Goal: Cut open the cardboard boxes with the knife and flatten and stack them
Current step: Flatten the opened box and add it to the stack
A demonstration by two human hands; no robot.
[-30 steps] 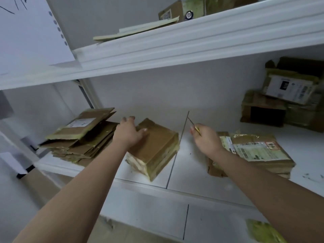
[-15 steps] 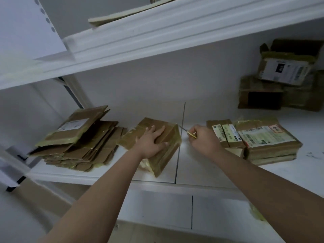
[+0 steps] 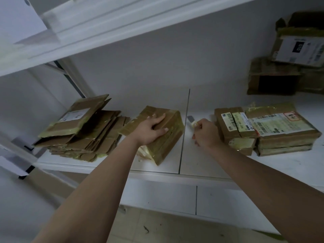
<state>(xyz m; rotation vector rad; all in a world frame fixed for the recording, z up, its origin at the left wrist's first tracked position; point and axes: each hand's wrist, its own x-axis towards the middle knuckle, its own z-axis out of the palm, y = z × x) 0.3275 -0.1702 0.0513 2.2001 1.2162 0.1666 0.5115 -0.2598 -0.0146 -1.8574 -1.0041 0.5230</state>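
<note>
Right now my left hand (image 3: 149,129) lies flat on top of the brown, tape-wrapped cardboard box (image 3: 162,135), fingers spread and fairly straight, pressing down on it. That box sits tilted on the white shelf (image 3: 201,165), just left of the dark seam between the two shelf panels. My right hand (image 3: 205,132) is curled round the small utility knife with a grey blade (image 3: 190,120); the blade pokes out past my fingers toward the box's right edge, close to it, though I cannot tell whether it touches the cardboard.

To the left, just beside the box, is the stack of flattened brown cardboard pieces (image 3: 84,134), with a labelled sheet lying on top. To my right, beside my knife hand, sit two low taped parcels with printed shipping labels (image 3: 266,130), side by side on the same shelf. Further back in the right corner stands a pile of opened brown boxes (image 3: 289,55), one bearing a white label with a dark patch. A white upper shelf (image 3: 122,27) runs across above everything.
</note>
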